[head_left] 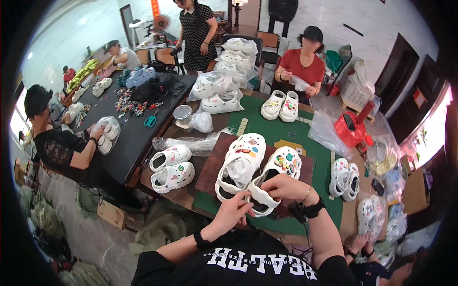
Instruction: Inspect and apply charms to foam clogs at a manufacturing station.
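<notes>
In front of me a pair of white clogs with colourful charms rests on a dark brown board (210, 164). My left hand (234, 208) pinches the left side of the heel strap on the right-hand clog (285, 162). Across the same strap, my right hand (287, 188) has its bent fingers closed at the heel opening; its fingertips are partly hidden. Against its neighbour stands the left-hand clog (246, 147), with crumpled clear plastic (238, 169) inside.
Charm-covered clogs (172, 175) lie left of the board, with more clogs (280, 106) beyond and others (344, 178) to the right. Bagged clogs (224, 78) are piled far left. A red container (349, 128) stands right. Several people work around the tables.
</notes>
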Motion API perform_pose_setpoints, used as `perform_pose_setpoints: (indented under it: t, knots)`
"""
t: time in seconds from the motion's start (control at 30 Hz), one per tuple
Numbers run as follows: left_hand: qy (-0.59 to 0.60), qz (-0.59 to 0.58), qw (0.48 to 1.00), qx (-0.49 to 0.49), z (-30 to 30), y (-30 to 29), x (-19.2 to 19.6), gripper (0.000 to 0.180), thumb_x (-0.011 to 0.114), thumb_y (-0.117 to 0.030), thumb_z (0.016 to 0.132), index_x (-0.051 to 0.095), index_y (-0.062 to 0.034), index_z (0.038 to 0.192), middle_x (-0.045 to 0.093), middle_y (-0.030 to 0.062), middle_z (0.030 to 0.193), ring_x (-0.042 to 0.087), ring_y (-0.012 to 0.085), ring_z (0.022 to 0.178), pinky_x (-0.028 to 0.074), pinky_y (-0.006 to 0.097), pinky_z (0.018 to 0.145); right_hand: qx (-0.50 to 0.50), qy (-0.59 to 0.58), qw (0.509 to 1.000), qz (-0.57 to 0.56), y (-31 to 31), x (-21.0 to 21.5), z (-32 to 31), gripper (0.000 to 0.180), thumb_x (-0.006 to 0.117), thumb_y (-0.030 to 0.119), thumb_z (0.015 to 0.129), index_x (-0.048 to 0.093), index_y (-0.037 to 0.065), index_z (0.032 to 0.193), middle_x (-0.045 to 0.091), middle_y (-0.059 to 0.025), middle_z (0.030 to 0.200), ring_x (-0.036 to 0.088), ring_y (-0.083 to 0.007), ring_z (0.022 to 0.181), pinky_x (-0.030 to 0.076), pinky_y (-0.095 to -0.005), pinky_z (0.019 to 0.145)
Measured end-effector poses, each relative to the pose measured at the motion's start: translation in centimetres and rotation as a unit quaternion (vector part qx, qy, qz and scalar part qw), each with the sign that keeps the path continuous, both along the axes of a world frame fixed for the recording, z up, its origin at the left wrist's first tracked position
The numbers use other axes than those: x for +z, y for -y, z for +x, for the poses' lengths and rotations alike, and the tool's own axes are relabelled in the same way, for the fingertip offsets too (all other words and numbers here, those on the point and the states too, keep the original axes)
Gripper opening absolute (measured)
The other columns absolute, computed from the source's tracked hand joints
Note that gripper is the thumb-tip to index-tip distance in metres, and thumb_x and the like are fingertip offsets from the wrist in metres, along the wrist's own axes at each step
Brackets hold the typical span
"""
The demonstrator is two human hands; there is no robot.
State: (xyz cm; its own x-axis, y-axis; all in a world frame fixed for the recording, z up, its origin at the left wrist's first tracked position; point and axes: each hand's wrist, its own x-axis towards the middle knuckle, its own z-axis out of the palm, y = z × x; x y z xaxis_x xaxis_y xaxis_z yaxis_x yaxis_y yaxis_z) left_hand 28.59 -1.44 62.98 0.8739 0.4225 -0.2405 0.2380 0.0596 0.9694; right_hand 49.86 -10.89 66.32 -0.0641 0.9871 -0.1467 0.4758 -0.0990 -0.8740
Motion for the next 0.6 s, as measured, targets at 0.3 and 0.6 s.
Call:
perform_pose_setpoints:
  t: [0.3,0.6]
  knots:
    - [0.005,-0.013,1.000,0.016,1.0,0.4,-0.9,0.016,0.057,-0.016,0.096,0.058,-0.0001,0.101,0.064,0.0055,0.066,0.061,0.0107,0.050,0.045,0.024,0.043,-0.066,0.045,0.997,0.005,0.8,-1.4,-0.8,0.022,0.061,0.009,0.082,0.066,0.004,0.103,0.069,-0.0108,0.080,0.065,-0.0179,0.068,0.050,-0.0308,0.065]
    - [0.023,-0.021,1.000,-0.002,1.1,-0.1,-1.6,0.016,0.056,-0.016,0.097,0.057,-0.0008,0.102,0.064,0.0047,0.067,0.062,0.0107,0.051,0.045,0.023,0.044,-0.058,0.065,0.996,0.022,0.6,-0.5,-0.8,0.033,0.059,0.007,0.081,0.062,0.009,0.113,0.069,-0.0116,0.084,0.068,-0.0237,0.074,0.052,-0.0328,0.069]
